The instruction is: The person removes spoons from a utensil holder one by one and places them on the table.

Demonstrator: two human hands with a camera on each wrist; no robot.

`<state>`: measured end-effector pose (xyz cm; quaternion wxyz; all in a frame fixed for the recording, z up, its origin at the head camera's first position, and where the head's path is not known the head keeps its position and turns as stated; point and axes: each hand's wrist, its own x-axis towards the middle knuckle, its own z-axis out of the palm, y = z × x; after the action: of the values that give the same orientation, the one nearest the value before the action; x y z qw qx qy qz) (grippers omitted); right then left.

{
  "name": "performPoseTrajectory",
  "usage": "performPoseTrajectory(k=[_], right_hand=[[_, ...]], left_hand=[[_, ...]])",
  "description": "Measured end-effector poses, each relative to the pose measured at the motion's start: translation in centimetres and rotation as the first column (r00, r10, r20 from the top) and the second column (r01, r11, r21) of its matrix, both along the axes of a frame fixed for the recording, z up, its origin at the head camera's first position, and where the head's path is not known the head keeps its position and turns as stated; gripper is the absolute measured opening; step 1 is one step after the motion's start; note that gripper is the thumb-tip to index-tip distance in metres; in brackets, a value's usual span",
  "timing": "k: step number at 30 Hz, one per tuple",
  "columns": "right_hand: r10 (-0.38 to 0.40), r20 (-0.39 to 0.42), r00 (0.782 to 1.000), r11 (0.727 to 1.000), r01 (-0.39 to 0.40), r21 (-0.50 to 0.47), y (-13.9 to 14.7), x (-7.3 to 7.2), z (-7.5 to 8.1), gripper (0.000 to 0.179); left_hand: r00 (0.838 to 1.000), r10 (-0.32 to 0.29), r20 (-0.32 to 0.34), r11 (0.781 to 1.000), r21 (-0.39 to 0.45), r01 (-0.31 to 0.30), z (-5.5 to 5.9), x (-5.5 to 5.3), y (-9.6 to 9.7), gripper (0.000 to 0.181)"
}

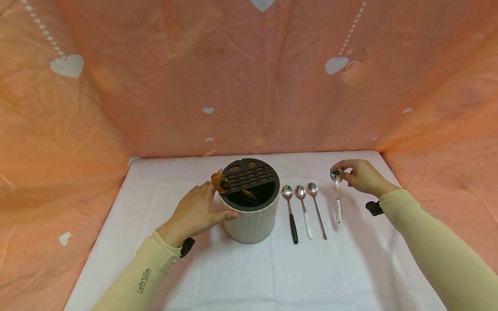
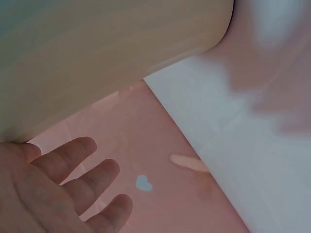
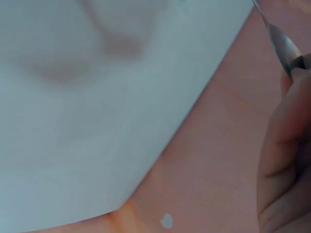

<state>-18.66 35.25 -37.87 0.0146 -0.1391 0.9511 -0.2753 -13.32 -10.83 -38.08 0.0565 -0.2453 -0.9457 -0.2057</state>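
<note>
A ribbed, off-white utensil holder (image 1: 250, 226) with a dark slotted lid (image 1: 253, 172) stands on the table. My left hand (image 1: 196, 209) is at its left side, thumb against the front wall and fingers extended; the left wrist view shows the fingers (image 2: 92, 182) spread beside the holder's wall. A brown wooden-looking spoon (image 1: 220, 182) sticks out at the lid's left edge, above my left fingers. To the right, my right hand (image 1: 362, 175) pinches a metal spoon (image 1: 338, 211) by its bowl, its white patterned handle pointing towards me. That bowl (image 3: 285, 47) shows at my fingertips in the right wrist view.
Three spoons lie side by side right of the holder: one black-handled (image 1: 292, 220), one white-handled (image 1: 306, 218), one all metal (image 1: 318, 211). A white cloth covers the table (image 1: 241, 276). Orange curtains with hearts (image 1: 233, 77) enclose the back and sides.
</note>
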Motion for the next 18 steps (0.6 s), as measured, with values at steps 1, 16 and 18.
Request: performPoseTrajectory(k=[1, 16, 18], right_hand=[[0.004, 0.011, 1.0, 1.0, -0.004, -0.004, 0.1, -0.1, -0.2, 0.023], [0.025, 0.107, 0.994, 0.999, -0.022, -0.03, 0.3, -1.4, -3.5, 0.027], [0.026, 0.115, 0.993, 0.999, -0.022, -0.036, 0.3, -1.5, -3.8, 0.026]], left_hand=[[1.0, 0.0, -0.001, 1.0, 0.001, 0.0, 0.0, 0.0, 0.0, 0.108], [0.999, 0.023, 0.027, 1.0, -0.018, -0.022, 0.0, 0.2, 0.2, 0.109], [0.999, 0.025, 0.026, 1.0, -0.018, -0.024, 0.1, 0.2, 0.2, 0.109]])
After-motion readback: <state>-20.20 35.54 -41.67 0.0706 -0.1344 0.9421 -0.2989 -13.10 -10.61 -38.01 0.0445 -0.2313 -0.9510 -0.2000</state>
